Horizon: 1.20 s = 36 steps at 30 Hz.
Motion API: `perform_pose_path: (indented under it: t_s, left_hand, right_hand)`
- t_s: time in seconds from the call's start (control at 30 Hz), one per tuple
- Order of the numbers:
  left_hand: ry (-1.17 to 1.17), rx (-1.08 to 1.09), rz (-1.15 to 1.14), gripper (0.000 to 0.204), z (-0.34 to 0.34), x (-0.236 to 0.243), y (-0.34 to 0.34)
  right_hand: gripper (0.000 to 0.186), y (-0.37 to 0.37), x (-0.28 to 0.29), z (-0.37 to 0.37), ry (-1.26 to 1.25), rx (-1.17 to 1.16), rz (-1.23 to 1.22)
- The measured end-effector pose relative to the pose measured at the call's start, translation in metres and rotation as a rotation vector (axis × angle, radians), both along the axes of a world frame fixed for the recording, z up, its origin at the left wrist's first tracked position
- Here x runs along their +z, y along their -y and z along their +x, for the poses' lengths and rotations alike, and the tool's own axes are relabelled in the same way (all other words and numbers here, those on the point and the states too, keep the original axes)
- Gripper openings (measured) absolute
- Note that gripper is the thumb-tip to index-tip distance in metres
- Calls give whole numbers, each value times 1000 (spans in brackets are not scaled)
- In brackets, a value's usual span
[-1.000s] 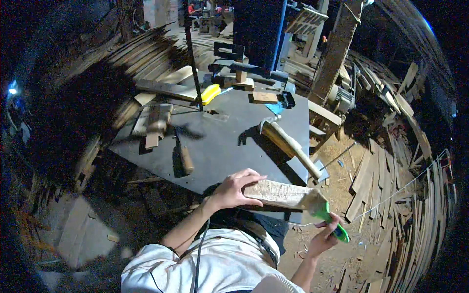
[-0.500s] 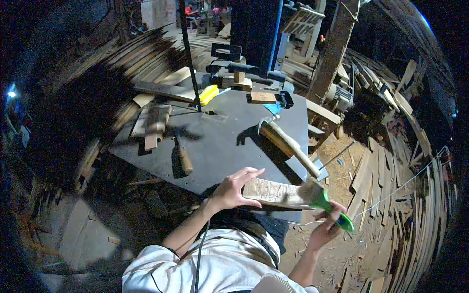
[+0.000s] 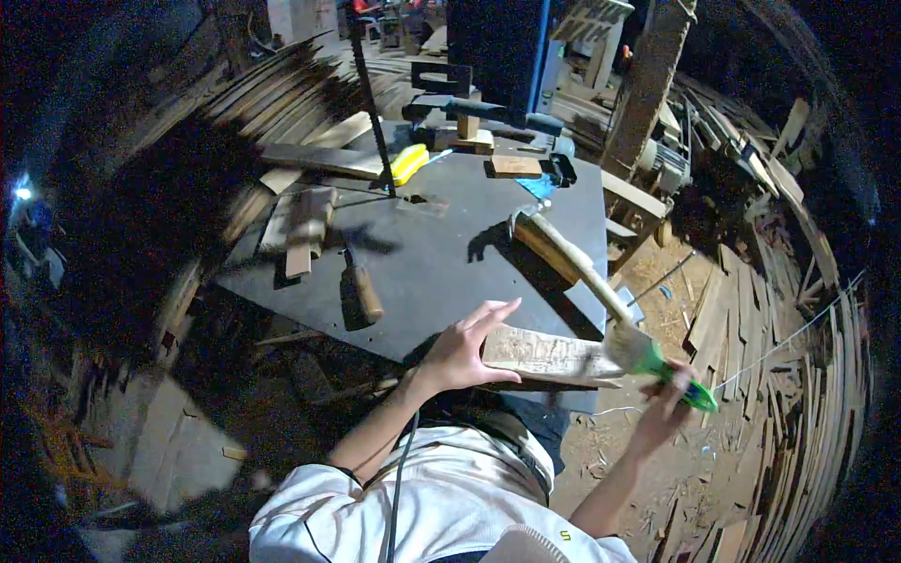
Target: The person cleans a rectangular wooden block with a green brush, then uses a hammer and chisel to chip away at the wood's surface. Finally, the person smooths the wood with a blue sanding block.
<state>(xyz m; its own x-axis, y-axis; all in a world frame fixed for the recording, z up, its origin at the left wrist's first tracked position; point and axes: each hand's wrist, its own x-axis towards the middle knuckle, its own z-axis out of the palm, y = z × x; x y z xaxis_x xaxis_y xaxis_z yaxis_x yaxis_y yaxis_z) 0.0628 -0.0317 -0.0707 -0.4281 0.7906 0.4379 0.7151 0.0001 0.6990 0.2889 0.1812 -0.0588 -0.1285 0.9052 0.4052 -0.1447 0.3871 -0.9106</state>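
Observation:
My left hand (image 3: 460, 349) grips the left end of a pale, rough-faced wood piece (image 3: 544, 355), thumb on the near side and fingers on the far side. The piece lies along the table's near edge. In my right hand (image 3: 669, 399) is a flat brush (image 3: 648, 358) with a green handle; its bristles are at the wood's right end, and whether they touch it I cannot tell. Beyond the wood lies a claw hammer (image 3: 577, 263), its handle slanting toward the brush. A wooden-handled tool (image 3: 361, 295) with a thin dark shank lies left of my left hand.
On the dark metal table (image 3: 441, 253), a saw blade (image 3: 374, 113) rises upright. Around it are a yellow-handled tool (image 3: 410, 164), a small wood block (image 3: 516, 167) and wood offcuts (image 3: 302, 233). Planks (image 3: 741, 310) and shavings cover the floor at right.
The brush and my right hand have shifted slightly right, further past the wood's right end. My left hand keeps its hold. The whole view has also shifted a little.

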Motion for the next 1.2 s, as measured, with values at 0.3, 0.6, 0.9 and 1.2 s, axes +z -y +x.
perform_pose_path:
  t_s: [0.3,0.6,0.9,1.2]
  left_hand:
    - [-167,37,-57,109,1,5,-3]
    - [-91,-8,-20,99,3,-2,-8]
    - [-320,-63,103,94,3,1,-6]
    - [-443,-73,175,86,6,-4,-5]
  right_hand:
    - [31,38,-8,-19,139,287,-57]
    - [29,48,0,-17,-30,277,-46]
    - [32,15,8,22,-82,-120,-88]
    - [28,59,11,-19,120,330,35]
